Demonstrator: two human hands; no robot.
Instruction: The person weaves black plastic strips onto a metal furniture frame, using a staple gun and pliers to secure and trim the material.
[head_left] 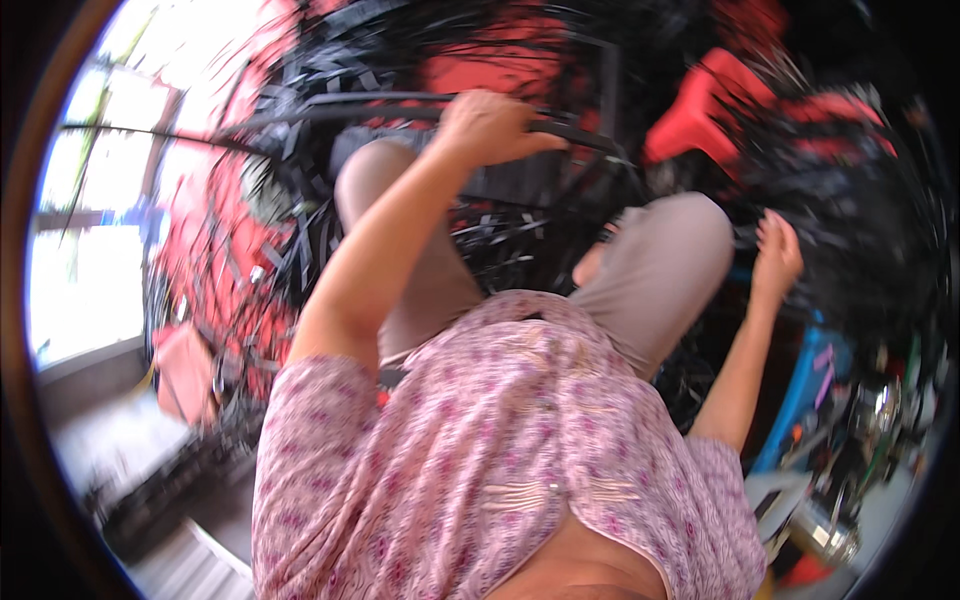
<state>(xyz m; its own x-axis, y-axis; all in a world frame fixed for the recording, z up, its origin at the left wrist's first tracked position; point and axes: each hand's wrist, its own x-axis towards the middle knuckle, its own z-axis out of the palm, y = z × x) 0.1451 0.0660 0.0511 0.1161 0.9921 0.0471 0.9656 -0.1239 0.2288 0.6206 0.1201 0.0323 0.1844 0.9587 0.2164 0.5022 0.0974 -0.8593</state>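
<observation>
My left hand [492, 128] is closed over a bundle of long, flat black strips [350, 108] held crosswise above my knees, its thumb pointing right. The strips run out to both sides of the hand. Off to the right, beyond my right knee, my right hand [778, 258] is raised with loosely bent fingers a little apart. Nothing shows in it, though motion blurs it. A tangle of black strips [840, 230] lies beside and behind that hand. More loose black strips [520, 245] lie between my knees.
A red plastic stool [700, 115] stands at the far right among the strips. A blue panel [800, 400] and metal vessels [825, 530] are at the lower right. On the left are a pink container [185, 372] and a bright window [90, 280].
</observation>
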